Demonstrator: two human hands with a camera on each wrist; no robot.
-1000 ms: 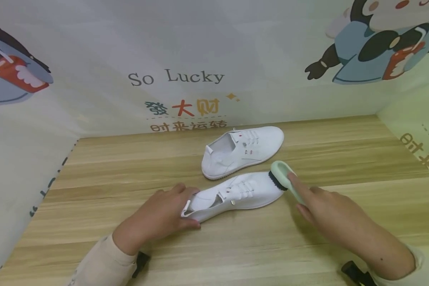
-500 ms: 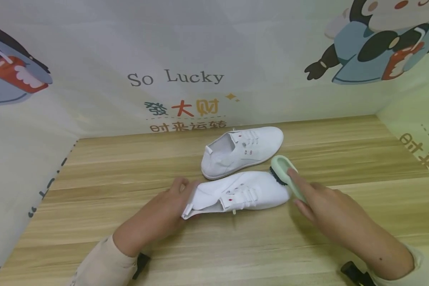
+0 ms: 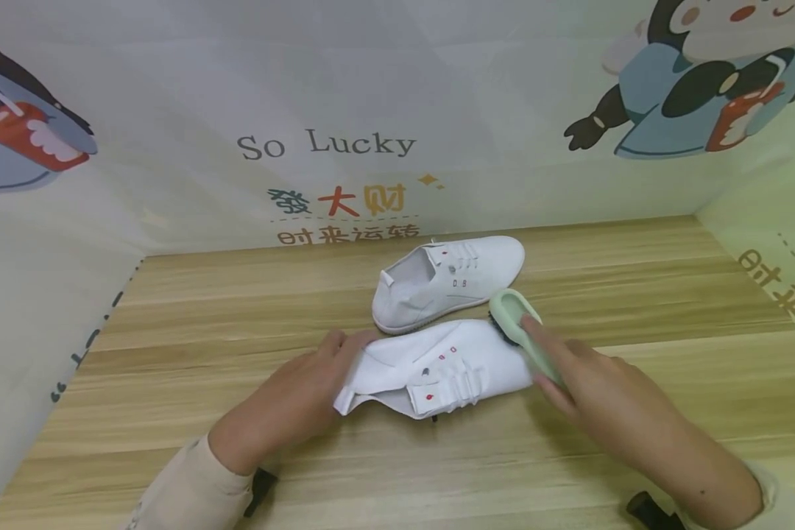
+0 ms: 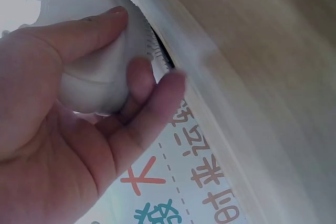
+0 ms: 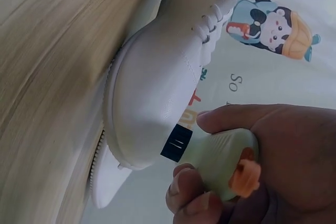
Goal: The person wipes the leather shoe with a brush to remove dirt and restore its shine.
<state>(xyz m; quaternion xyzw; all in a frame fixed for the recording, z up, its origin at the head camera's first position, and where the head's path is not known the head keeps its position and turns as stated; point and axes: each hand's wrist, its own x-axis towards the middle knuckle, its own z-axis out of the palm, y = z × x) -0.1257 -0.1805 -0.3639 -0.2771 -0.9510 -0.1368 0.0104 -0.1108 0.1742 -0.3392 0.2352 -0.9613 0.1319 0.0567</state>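
Note:
My left hand (image 3: 305, 394) grips the heel of a white lace-up shoe (image 3: 397, 361), which is tilted so its laces and opening face toward me. In the left wrist view, thumb and fingers curl round that heel (image 4: 94, 90). A pale green brush (image 3: 513, 309) with dark bristles is held by its handle in my right hand (image 3: 596, 375). Its bristles touch the far side of the shoe's toe. The right wrist view has the black bristles (image 5: 177, 142) against the toe and an orange loop (image 5: 245, 178) at the handle's end.
A second white shoe (image 3: 483, 269) stands upright just behind the gripped one, toe to the right. Both lie on a wood-grain tabletop (image 3: 192, 316). Printed pale sheets (image 3: 490, 110) wall off the back and sides. Black straps sit near both wrists.
My left hand has rolled the shoe toward me, so its laces now face the front. The brush first shifted to the toe's far side, then slightly left. The second shoe stayed in place.

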